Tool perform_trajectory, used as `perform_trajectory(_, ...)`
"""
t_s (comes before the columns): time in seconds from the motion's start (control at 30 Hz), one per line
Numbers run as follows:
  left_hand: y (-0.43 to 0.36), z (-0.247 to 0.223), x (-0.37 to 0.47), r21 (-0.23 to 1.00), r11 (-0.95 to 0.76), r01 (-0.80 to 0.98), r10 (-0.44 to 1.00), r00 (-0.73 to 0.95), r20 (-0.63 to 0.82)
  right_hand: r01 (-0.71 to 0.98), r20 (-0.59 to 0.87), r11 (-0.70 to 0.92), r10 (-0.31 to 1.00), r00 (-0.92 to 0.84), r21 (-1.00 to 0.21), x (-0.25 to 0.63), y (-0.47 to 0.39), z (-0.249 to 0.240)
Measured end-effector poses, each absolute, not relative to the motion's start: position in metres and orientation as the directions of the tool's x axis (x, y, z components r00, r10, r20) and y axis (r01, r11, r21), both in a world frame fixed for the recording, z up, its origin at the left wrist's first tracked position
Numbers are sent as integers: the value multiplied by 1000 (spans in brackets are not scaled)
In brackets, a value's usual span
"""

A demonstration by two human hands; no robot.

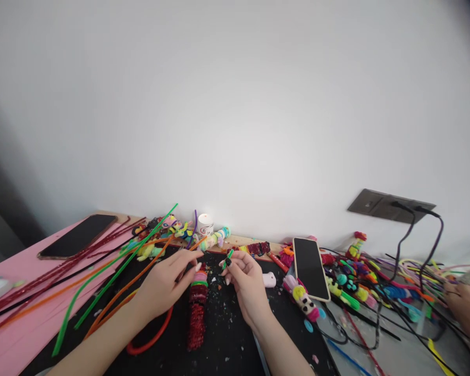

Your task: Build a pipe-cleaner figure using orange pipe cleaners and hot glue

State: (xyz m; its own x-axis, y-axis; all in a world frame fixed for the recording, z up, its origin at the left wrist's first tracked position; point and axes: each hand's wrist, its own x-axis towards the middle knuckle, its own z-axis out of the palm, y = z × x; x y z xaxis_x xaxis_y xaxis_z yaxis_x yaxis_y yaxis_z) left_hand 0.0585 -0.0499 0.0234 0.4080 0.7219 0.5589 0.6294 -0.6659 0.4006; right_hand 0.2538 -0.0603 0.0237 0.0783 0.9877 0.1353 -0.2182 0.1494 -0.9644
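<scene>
While a red tinsel roll (197, 318) lies on the black mat (223, 334), reaching toward the near edge, the person's left hand (168, 282) curls at the roll's far end; whether it grips anything cannot be told. Level with it, the right hand (246, 279) pinches a small green piece (227, 259) above the mat. Beyond, a pastel striped figure (215, 238) and a white cylinder (205, 223) sit along the table's (238, 242) far edge.

Print (206, 231) on white cup (206, 221): too small to read.
</scene>
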Motion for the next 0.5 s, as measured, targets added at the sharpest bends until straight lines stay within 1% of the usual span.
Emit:
perform_trajectory(0.07,-54,24,62,388,-698,602,698,451,557,-280,117,120,993,29,-953,254,-61,26)
perform_trajectory(0.1,-54,24,63,383,-699,604,696,449,561,-264,115,113,993,6,-958,255,-62,27)
perform_trajectory(0.13,-53,24,62,385,-682,622,708,427,563,-213,122,117,993,-9,-970,256,-62,27)
perform_trajectory(0.17,-51,24,61,393,-647,653,732,388,560,-123,141,139,990,-8,-983,257,-63,26)
perform_trajectory(0.23,-45,26,56,412,-513,753,814,276,510,152,210,206,978,7,-967,260,-63,23)
perform_trajectory(0.3,-39,26,53,369,-403,838,881,245,405,440,296,272,955,-15,-856,261,-64,19)
perform_trajectory(0.37,-35,25,52,319,-328,889,928,242,282,628,360,320,931,-67,-709,261,-67,17)
perform_trajectory(0.43,-35,22,55,298,-281,912,954,230,194,717,396,352,911,-114,-602,260,-71,17)
perform_trajectory(0.5,-35,17,58,298,-250,921,964,207,167,752,412,367,901,-140,-547,258,-74,18)
